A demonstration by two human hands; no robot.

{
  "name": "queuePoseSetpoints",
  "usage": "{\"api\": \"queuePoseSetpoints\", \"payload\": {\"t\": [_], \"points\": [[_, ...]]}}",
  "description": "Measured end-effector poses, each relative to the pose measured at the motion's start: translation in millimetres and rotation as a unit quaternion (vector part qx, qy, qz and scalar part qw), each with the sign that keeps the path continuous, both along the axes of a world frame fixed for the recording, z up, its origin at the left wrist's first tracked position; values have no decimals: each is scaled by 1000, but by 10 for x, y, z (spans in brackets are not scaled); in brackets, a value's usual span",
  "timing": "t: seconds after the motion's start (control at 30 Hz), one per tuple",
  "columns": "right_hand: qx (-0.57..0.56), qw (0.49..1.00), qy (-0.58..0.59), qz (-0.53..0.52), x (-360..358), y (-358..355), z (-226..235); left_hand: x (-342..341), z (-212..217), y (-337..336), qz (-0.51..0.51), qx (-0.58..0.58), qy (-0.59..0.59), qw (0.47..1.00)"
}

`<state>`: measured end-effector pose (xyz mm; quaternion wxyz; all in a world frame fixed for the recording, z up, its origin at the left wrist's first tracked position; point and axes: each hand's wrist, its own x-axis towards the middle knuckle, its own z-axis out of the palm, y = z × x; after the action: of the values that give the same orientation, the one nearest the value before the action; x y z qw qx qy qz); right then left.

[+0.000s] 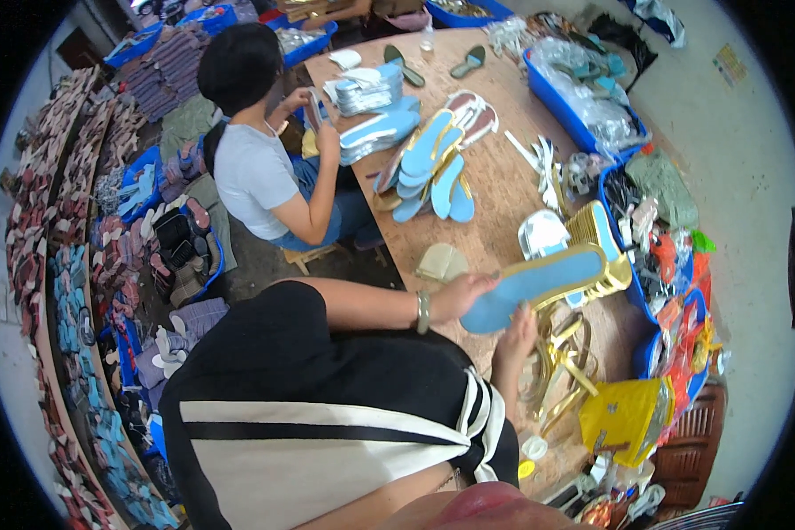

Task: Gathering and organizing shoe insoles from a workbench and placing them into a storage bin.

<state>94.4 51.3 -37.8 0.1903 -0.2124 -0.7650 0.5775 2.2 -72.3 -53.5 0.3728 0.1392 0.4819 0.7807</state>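
A long blue insole with a gold edge (539, 281) is held level over the wooden table (503, 199). My left hand (464, 294), with a bracelet at the wrist, grips its near end. Just below the insole's middle is my right hand (518, 334), fingers raised against the lower edge and gripping it from beneath. Gold sandal straps (564, 358) lie heaped on the table under and to the right of my right hand. Behind the insole stands a stack of gold-edged soles (602, 238).
A co-worker (261, 168) sits on a stool at the table's left side, handling a sole. Blue insoles (433, 168) are piled mid-table. Blue crates (583, 102) line the right edge, and a yellow bag (625, 415) lies nearby. Racks of sandals (71, 291) curve along the left.
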Motion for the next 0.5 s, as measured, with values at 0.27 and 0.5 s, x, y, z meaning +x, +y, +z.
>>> {"api": "queuePoseSetpoints", "payload": {"t": [0.27,0.5], "points": [[-154,972,-143,108,403,-17,-528,-971,-722,-562,106,-196,-34,974],[-127,976,-155,82,568,37,-586,-2395,-1110,-793,383,-398,212,806]]}}
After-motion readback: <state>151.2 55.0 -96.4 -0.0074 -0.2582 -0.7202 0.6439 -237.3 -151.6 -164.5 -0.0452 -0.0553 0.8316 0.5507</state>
